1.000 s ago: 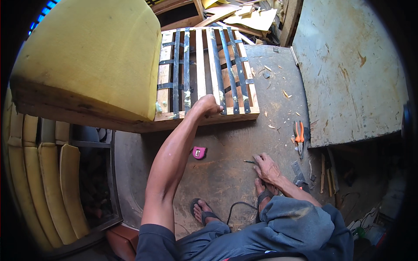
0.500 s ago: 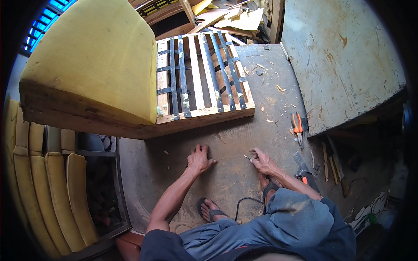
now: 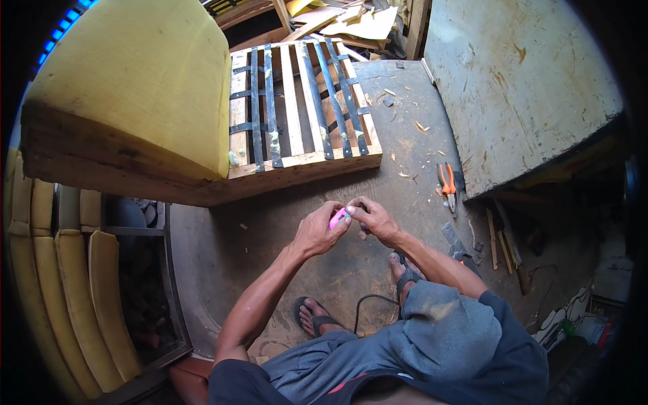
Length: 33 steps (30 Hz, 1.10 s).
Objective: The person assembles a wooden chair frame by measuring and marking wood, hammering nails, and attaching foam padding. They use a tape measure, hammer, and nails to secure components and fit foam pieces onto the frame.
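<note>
Crouching over the gritty floor [image 3: 351, 283], the person has both hands raised together in front of the knees. The left hand [image 3: 317, 233] curls round a small pink object [image 3: 338, 219], fingers closed on it with only one end poking out. The right hand [image 3: 373, 217] meets it from the other side, fingertips pinched narrow on something too small to make out, perhaps a pull-out end or a blade of the pink thing; what it is cannot be told from here.

Risk number one, by the look of it: that tight two-handed pinch. If the pink object carries a sharp edge or a spring, a slip could nick a fingertip or snap back. Risk two sits below, bare toes in sandals [image 3: 317, 317], with a black cable [image 3: 374, 304] looping between the feet; a dropped object lands right there, and standing up could snag the cord. Wood chips are scattered on the floor, so a small part falling would be hard to find. Orange-handled pliers [image 3: 446, 183] lie well apart to the right, and the wooden slatted frame [image 3: 304, 108] with its yellow cushion [image 3: 128, 88] sits just ahead.
</note>
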{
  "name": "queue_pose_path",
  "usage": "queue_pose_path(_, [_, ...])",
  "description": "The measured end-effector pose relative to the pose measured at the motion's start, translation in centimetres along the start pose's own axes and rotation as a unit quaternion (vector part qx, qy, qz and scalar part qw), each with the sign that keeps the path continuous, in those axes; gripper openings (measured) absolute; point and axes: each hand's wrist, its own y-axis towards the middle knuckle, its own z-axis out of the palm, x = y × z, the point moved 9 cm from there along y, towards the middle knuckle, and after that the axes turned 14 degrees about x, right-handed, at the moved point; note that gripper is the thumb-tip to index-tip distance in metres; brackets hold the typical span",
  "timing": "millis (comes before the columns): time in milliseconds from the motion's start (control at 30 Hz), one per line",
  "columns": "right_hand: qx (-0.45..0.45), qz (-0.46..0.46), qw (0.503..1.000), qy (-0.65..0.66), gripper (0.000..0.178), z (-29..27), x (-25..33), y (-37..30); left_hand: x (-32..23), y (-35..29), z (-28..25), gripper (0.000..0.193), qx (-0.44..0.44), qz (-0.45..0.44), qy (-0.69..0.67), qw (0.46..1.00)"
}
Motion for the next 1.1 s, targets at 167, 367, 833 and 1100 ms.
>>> queue_pose_path(167, [0.027,0.038,0.998,-0.040,0.039,-0.8,0.6,0.8,-2.3,0.3,-2.1,0.044,0.015,-0.028,0.095,0.995])
queue_pose_path(367, [-0.173,-0.046,0.984,-0.011,0.035,-12.8,5.2,2.4,-1.2,2.8,-12.8,0.037,-0.001,-0.215,0.262,0.941])
queue_pose_path(833, [-0.426,0.018,0.849,-0.312,0.048,-16.8,7.2,2.5,0.5,7.8,-15.4,0.037,-0.067,-0.293,0.385,0.872])
queue_pose_path(1100, [-0.137,-0.221,0.856,-0.447,0.025,-5.1,14.1,8.4,0.8,8.1,-15.7,0.029,-0.045,-0.315,0.408,0.856])
